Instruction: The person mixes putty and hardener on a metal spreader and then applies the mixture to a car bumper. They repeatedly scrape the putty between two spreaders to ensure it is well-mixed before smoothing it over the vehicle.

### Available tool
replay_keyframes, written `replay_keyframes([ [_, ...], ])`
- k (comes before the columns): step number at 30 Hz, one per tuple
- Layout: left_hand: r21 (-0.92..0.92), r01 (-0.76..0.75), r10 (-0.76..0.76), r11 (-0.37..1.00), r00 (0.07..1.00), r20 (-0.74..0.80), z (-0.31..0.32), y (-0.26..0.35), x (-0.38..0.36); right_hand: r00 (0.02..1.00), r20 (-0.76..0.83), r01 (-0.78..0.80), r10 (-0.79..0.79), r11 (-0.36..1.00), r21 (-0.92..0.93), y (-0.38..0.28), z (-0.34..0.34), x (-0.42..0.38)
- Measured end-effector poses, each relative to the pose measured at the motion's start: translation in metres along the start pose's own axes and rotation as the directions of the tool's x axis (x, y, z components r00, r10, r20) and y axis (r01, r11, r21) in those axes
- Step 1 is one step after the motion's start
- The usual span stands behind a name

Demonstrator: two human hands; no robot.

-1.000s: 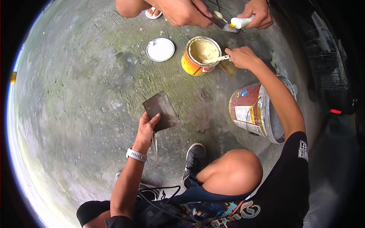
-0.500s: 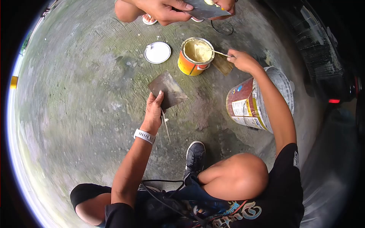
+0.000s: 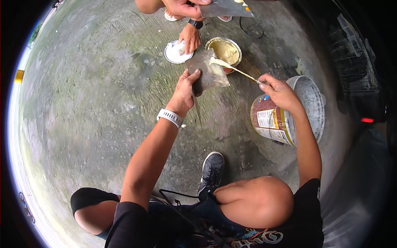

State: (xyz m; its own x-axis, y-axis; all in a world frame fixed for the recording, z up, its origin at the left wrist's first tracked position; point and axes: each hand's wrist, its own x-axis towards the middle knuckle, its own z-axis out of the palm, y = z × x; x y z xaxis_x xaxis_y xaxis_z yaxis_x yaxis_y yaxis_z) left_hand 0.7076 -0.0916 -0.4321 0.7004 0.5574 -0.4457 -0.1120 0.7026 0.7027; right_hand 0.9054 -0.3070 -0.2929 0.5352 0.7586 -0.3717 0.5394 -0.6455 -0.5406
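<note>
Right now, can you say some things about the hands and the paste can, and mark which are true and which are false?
1. The right hand holds a thin stick. True.
2. The stick's coated end is inside the can. False: it is over the flat plate in the left hand.
3. Creamy paste is in the can. True.
4. The left wrist's band is black. False: that wristband is white.
5. Another person's hand is at the white lid. True.

shirt: ornate lettering, not legible | bucket label: print too small to read
</note>
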Motion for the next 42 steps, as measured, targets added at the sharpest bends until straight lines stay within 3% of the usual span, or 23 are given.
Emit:
replay_keyframes([
  [2,-0.035,0.046,-0.04,0.998,0.986,0.162,-0.014,-0.004,-0.001,0.986,-0.066,0.144,-0.152,0.984,-0.107,-0.006,0.012,-0.006],
  [3,-0.038,0.042,-0.035,0.998,0.987,0.157,-0.016,-0.004,-0.005,0.943,-0.146,0.275,-0.298,0.948,-0.163,-0.002,0.02,-0.006],
  [6,-0.123,0.061,-0.046,0.991,0.991,0.124,-0.021,-0.006,-0.013,0.899,-0.213,0.334,-0.382,0.914,-0.231,0.001,0.03,-0.008],
  [10,-0.115,0.056,-0.037,0.992,0.986,0.166,-0.03,-0.001,-0.022,0.876,-0.256,0.327,-0.408,0.894,-0.308,-0.004,0.025,-0.009],
  [18,-0.009,0.06,-0.056,0.998,0.973,0.223,-0.032,-0.001,-0.03,0.903,-0.206,0.322,-0.377,0.912,-0.255,-0.017,0.01,-0.021],
  [21,-0.045,0.068,-0.058,0.997,0.982,0.181,-0.027,0.003,-0.034,0.895,-0.199,0.358,-0.4,0.909,-0.215,-0.014,0.016,-0.023],
  [23,-0.16,0.079,-0.026,0.984,0.951,0.308,-0.026,0.004,-0.037,0.879,-0.213,0.392,-0.427,0.9,-0.19,-0.01,0.017,-0.025],
  [26,-0.226,0.072,0.001,0.972,0.951,0.309,-0.024,0.004,-0.041,0.897,-0.179,0.37,-0.405,0.907,-0.202,-0.008,0.013,-0.029],
  [30,-0.218,0.076,-0.007,0.973,0.954,0.299,-0.027,0.009,-0.052,0.867,-0.196,0.382,-0.458,0.864,-0.328,-0.016,-0.001,-0.043],
  [34,-0.169,0.094,-0.039,0.981,0.952,0.303,-0.03,0.006,-0.047,0.85,-0.233,0.333,-0.472,0.825,-0.456,-0.028,-0.015,-0.052],
  [42,-0.022,0.127,-0.117,0.992,0.959,0.259,-0.023,0.004,-0.05,0.81,-0.279,0.368,-0.515,0.818,-0.442,-0.035,-0.017,-0.054],
])
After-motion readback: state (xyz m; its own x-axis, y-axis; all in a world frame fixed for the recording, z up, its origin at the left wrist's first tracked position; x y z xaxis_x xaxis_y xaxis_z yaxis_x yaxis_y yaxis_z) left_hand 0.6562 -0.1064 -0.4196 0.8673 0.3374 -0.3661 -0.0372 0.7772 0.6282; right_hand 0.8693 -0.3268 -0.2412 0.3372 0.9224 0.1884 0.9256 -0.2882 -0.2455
